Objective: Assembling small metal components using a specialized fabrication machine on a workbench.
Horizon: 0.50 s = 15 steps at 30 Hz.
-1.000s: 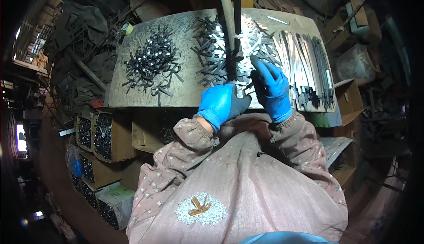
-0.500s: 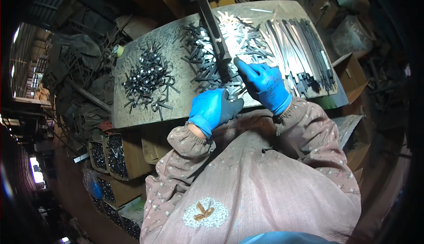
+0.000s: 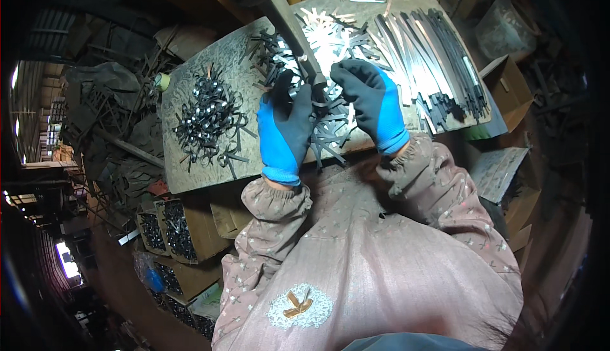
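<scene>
Both my hands wear blue gloves with dark palms and fingers. My left hand [image 3: 286, 125] is closed just left of the lower end of a metal machine arm [image 3: 289, 27], its thumb beside the arm. On the other side my right hand [image 3: 373, 100] is closed, thumb and fingertips pinched together close to the arm's end. What the fingers hold is hidden. A curved dark strip [image 3: 322, 104] shows between the hands under the arm's end. Beneath and behind lies a pile of short dark strips [image 3: 333, 138], brightly lit in its middle.
Looped strips [image 3: 210, 116] lie heaped on the worn table [image 3: 190, 176] at left. Long straight strips [image 3: 438, 65] lie in a row at right. Cardboard boxes [image 3: 200, 224] of dark pieces stand at lower left. An open box [image 3: 508, 90] and a bucket [image 3: 505, 30] are at right.
My left hand has moved up and left from the table's near edge to the arm's end, turning fingers upward. My right hand's extended finger has curled into a pinch. The view has shifted slightly.
</scene>
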Each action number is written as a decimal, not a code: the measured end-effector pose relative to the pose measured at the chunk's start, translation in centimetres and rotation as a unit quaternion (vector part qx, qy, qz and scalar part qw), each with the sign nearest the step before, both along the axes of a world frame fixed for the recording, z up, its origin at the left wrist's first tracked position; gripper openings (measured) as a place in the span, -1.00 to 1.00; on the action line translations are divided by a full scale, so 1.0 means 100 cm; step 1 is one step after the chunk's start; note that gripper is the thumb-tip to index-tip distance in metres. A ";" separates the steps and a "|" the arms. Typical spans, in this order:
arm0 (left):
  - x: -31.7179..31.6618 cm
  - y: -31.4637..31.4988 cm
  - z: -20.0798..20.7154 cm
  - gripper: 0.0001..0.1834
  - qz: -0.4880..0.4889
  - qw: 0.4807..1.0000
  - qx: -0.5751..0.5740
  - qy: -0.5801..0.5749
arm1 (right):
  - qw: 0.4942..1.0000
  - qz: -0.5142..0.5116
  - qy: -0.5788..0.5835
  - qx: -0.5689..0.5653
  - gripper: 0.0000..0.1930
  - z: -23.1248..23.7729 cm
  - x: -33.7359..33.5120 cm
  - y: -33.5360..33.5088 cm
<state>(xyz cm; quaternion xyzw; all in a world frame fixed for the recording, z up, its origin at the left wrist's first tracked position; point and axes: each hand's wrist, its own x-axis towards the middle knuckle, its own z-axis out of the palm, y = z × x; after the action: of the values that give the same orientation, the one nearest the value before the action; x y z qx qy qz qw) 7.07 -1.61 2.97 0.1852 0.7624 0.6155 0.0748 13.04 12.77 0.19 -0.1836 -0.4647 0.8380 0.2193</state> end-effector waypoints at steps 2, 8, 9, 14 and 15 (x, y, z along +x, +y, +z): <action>-0.006 0.011 0.009 -0.63 0.013 0.995 0.079 -0.065 | 0.826 -0.124 0.010 0.549 -0.79 0.002 -0.008 0.011; -0.056 0.011 0.007 -0.61 -0.049 0.990 0.024 0.126 | 0.672 -0.095 -0.047 0.733 -0.85 0.033 -0.030 0.035; -0.066 0.011 0.006 -0.56 -0.072 0.991 0.035 0.107 | 0.716 -0.028 -0.041 0.696 -0.85 0.033 -0.036 0.041; -0.088 0.021 0.012 -0.45 -0.116 0.898 -0.119 0.407 | 0.808 0.240 -0.097 0.530 -0.79 0.037 -0.059 0.064; -0.088 0.020 0.005 -0.49 -0.135 0.936 -0.069 0.319 | 0.828 0.271 -0.104 0.479 -0.81 0.032 -0.063 0.066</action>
<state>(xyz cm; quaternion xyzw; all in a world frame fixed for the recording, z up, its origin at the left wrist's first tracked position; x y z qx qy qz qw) -1.78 0.43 3.49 0.4670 0.7546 0.4544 -0.0776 6.77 19.34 3.41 -0.0078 -0.8589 0.5121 -0.0060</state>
